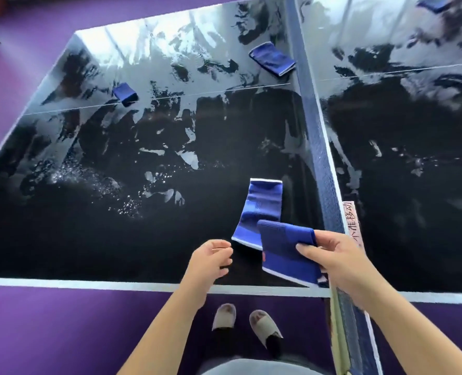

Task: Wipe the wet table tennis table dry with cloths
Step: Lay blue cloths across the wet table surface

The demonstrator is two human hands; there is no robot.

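The dark table tennis table [89, 239] is wet, with puddles and droplets shining across its far and middle parts. My right hand [338, 263] grips a folded blue cloth [286, 250] above the near edge, close to the net. A second blue cloth [259, 212] with white trim lies flat on the table just beyond it. My left hand [211, 261] hovers beside the held cloth, fingers curled and holding nothing. Two more blue cloths lie farther off: one small [125, 94] on the centre line, one [273, 58] near the net.
The blue net [316, 136] runs from near right to far, splitting the table. Another blue cloth [435, 2] lies on the far right half. A pink paper label [353, 223] hangs by the net post. Purple floor surrounds the table; my slippers [246, 323] stand below its edge.
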